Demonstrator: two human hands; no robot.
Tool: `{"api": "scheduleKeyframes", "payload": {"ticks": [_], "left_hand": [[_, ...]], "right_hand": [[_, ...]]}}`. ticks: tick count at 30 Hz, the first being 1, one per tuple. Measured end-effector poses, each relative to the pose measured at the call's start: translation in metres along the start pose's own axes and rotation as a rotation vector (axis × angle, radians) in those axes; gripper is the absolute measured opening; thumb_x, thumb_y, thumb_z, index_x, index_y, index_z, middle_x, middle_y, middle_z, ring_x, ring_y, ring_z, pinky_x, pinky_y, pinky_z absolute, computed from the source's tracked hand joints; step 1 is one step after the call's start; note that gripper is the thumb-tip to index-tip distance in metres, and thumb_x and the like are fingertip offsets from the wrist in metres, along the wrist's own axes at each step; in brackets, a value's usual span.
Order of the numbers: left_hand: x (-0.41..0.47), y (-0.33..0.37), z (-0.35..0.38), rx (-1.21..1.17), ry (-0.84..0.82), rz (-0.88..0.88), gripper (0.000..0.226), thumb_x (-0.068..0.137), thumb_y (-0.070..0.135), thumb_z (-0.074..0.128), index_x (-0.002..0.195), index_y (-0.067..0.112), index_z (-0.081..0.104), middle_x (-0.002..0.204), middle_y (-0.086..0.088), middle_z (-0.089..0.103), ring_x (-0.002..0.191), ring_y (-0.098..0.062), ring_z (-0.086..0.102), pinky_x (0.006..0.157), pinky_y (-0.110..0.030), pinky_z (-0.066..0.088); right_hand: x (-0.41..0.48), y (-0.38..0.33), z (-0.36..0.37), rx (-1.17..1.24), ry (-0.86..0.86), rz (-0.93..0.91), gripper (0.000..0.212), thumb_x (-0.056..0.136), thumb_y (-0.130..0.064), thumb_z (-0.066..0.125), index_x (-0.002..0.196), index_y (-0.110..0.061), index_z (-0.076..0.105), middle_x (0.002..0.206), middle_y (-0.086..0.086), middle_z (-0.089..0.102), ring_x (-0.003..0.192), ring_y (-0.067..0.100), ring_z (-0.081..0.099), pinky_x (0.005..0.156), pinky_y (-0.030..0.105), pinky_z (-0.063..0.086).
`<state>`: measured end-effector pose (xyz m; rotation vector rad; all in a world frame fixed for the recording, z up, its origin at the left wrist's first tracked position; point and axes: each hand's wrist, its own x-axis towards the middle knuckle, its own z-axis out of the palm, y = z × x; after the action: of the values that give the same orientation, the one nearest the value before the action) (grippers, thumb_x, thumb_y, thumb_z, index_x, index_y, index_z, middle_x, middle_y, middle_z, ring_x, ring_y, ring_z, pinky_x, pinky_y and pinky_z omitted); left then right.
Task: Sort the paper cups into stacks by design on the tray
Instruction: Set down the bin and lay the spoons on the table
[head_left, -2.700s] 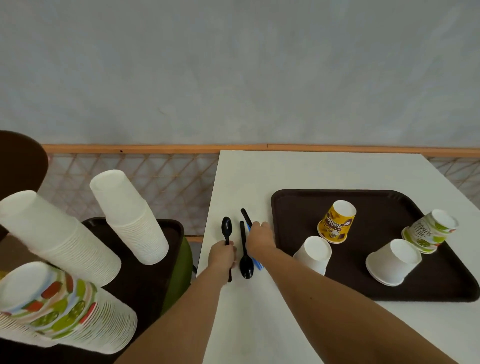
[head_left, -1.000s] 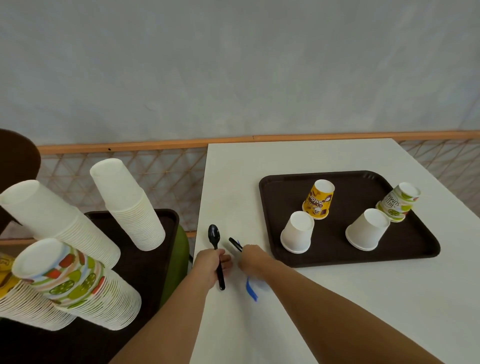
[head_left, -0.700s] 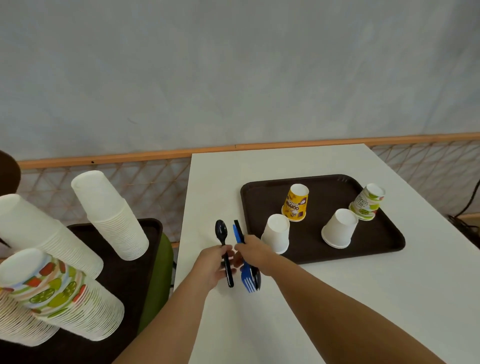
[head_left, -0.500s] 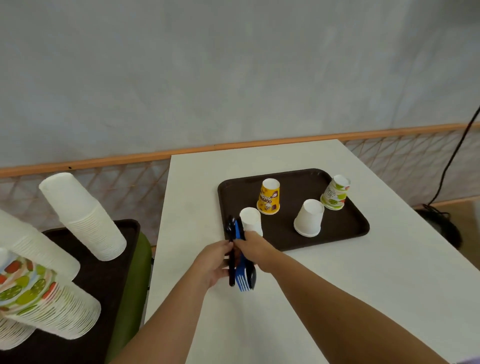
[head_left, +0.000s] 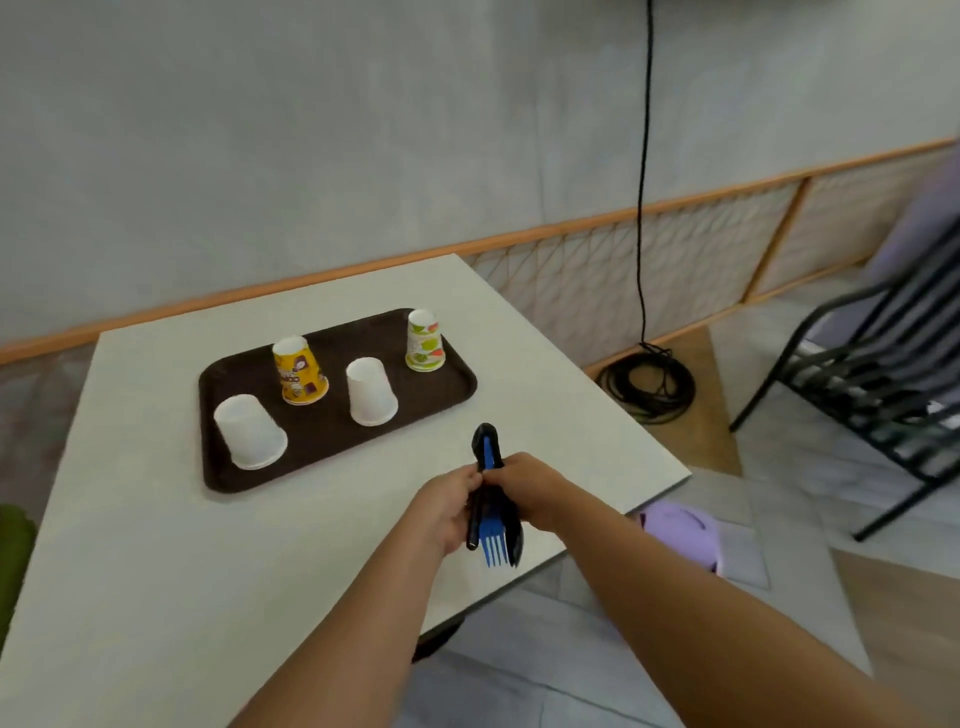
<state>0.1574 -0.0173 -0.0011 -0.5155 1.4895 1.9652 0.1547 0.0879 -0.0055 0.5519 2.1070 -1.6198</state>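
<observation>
Both hands are nearest, the left hand (head_left: 449, 501) and right hand (head_left: 524, 491) with fingers curled tight round a cutlery bundle (head_left: 492, 540) of black spoons and a blue fork, over the table (head_left: 208, 571). Beyond, on the tray (head_left: 322, 439), four upturned cups stand apart: a near white cup (head_left: 249, 431), a yellow cup (head_left: 300, 370), a second white cup (head_left: 371, 391) and a green-patterned cup (head_left: 425, 340) farthest. They are probably light and easily crushed, so take each gently round its wall.

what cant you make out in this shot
Head view:
- Cutlery bundle: the left hand and right hand cover its middle, so the count of black pieces is hidden.
- Yellow cup: print too small and blurred to read.
- Purple object: partly hidden by the table edge.
</observation>
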Motion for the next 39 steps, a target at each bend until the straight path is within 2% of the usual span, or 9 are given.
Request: {"api": "scheduleKeyframes", "payload": {"ticks": [6,10,14,20,25,29,34,37,39], "left_hand": [[0.007,-0.051,0.122,0.113,-0.142,-0.099,0.033,0.101,0.007,0.032,0.124,0.012,0.055,0.087,-0.012,0.059,0.105,-0.035,0.058,0.09,-0.047,0.044],[0.015,-0.08,0.193,0.208,-0.23,-0.147,0.03,0.101,0.01,0.03,0.12,0.019,0.052,0.085,-0.009,0.06,0.08,-0.025,0.058,0.078,-0.041,0.045],[0.027,-0.098,0.247,0.285,-0.283,-0.191,0.038,0.101,0.01,0.031,0.136,0.013,0.044,0.105,-0.014,0.06,0.119,-0.034,0.052,0.087,-0.043,0.043],[0.067,-0.119,0.315,0.395,-0.346,-0.221,0.042,0.102,0.009,0.028,0.141,0.021,0.04,0.104,-0.013,0.059,0.091,-0.025,0.057,0.087,-0.046,0.043],[0.12,-0.133,0.352,0.429,-0.356,-0.293,0.043,0.102,0.011,0.031,0.143,0.024,0.035,0.107,-0.014,0.056,0.108,-0.032,0.055,0.095,-0.053,0.04],[0.16,-0.15,0.368,0.394,-0.324,-0.305,0.043,0.102,0.009,0.03,0.143,0.02,0.036,0.115,-0.019,0.06,0.087,-0.026,0.055,0.087,-0.043,0.044],[0.21,-0.188,0.367,0.413,-0.212,-0.381,0.035,0.102,0.017,0.035,0.128,0.005,0.054,0.097,-0.022,0.065,0.081,-0.025,0.059,0.075,-0.034,0.046],[0.238,-0.214,0.36,0.432,-0.164,-0.43,0.029,0.1,0.018,0.038,0.087,0.005,0.06,0.06,-0.011,0.063,0.06,-0.021,0.056,0.059,-0.03,0.045],[0.256,-0.231,0.354,0.43,-0.132,-0.463,0.03,0.1,0.016,0.037,0.08,0.008,0.057,0.039,-0.003,0.056,0.046,-0.017,0.058,0.053,-0.027,0.046]], "right_hand": [[-0.026,0.065,-0.116,0.132,0.169,0.07,0.031,0.091,-0.006,0.051,0.117,0.012,0.054,0.104,0.027,0.062,0.089,0.032,0.061,0.082,0.04,0.053],[-0.047,0.098,-0.18,0.244,0.253,0.095,0.03,0.092,-0.004,0.05,0.119,0.011,0.053,0.108,0.024,0.061,0.092,0.031,0.059,0.08,0.038,0.052],[-0.063,0.12,-0.23,0.371,0.266,0.159,0.03,0.097,-0.006,0.045,0.121,0.01,0.051,0.121,0.03,0.057,0.1,0.035,0.059,0.082,0.038,0.05],[-0.04,0.157,-0.297,0.565,0.308,0.201,0.031,0.097,-0.006,0.043,0.123,0.01,0.05,0.083,0.015,0.059,0.074,0.022,0.058,0.075,0.035,0.05],[0.0,0.183,-0.337,0.639,0.347,0.235,0.032,0.097,-0.006,0.045,0.123,0.01,0.051,0.084,0.015,0.06,0.075,0.023,0.059,0.069,0.033,0.051],[0.035,0.21,-0.355,0.657,0.363,0.273,0.031,0.096,-0.007,0.047,0.121,0.011,0.053,0.083,0.015,0.061,0.072,0.023,0.059,0.066,0.032,0.051],[0.08,0.258,-0.354,0.7,0.362,0.327,0.031,0.097,-0.003,0.045,0.123,0.013,0.05,0.076,0.015,0.058,0.064,0.021,0.055,0.06,0.027,0.049],[0.105,0.291,-0.349,0.711,0.35,0.37,0.031,0.096,-0.001,0.045,0.122,0.014,0.05,0.095,0.029,0.062,0.062,0.021,0.053,0.066,0.031,0.049],[0.123,0.312,-0.345,0.708,0.317,0.404,0.025,0.096,-0.001,0.045,0.115,0.014,0.054,0.087,0.025,0.062,0.06,0.02,0.054,0.062,0.03,0.051]]}}
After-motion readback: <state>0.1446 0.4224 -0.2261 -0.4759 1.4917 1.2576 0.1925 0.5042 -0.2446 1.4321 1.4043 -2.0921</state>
